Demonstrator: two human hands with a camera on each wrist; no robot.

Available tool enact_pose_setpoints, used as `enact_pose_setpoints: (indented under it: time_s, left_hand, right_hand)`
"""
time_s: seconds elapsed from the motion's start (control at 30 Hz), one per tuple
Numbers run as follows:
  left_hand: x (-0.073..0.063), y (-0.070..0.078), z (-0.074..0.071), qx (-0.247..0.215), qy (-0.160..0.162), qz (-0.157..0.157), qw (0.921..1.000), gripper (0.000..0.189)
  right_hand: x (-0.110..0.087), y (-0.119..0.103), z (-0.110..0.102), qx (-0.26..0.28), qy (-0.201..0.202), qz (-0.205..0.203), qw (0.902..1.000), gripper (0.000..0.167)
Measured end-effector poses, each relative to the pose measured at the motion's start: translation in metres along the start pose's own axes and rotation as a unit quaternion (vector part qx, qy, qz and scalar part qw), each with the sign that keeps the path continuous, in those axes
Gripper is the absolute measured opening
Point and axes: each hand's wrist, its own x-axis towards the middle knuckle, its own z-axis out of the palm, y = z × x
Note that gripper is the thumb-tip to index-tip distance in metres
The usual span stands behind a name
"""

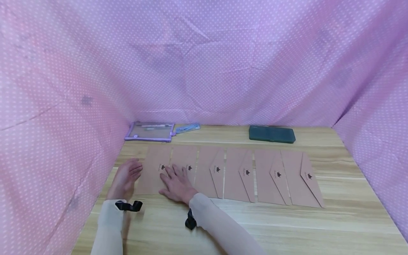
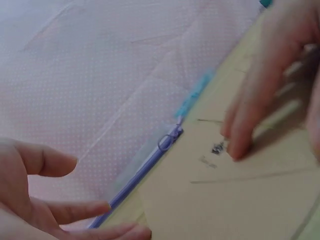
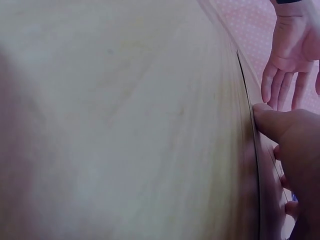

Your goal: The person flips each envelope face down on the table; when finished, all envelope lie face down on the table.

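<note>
Tabletop (image 1: 318, 230) — leftmost envelope (image 1: 150, 173) between hands (image 1: 126, 177) (image 1: 178, 185)

Six brown envelopes (image 1: 235, 173) abreast, apparently closed.

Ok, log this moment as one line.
envelopes: six in a row | left hand: by leftmost envelope | right hand: across two leftmost | zip pouch: behind row

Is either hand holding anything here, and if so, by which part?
Nothing is held: the right hand lies spread over the two leftmost envelopes; the left hand is open beside them.
</note>
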Motion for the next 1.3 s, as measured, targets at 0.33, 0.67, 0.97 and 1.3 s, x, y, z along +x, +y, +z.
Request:
enact_pose_setpoints:
  time_s: [0.33,0.67,0.97,1.3]
  left_hand:
    - [-0.002,0.014,-0.008,-0.124,-0.011,-0.052,0.9909,0.046]
    - [0.0,0.01,-0.014,-0.135,-0.086,-0.023,0.9868,0.047]
    - [-0.006,0.008,-0.02,-0.156,-0.214,0.049,0.963,0.058]
    - [-0.017,0.014,-0.019,-0.206,-0.283,0.068,0.9344,0.057]
  right_hand:
    - [-0.001,0.0,0.0,-0.007,-0.002,0.0,1.0,0.063]
    - [-0.001,0.0,-0.005,0.008,-0.006,-0.001,1.0,0.063]
    - [0.002,-0.005,-0.012,0.023,0.008,-0.009,0.9997,0.055]
    - [0.005,-0.014,-0.025,0.182,-0.021,-0.046,0.982,0.062]
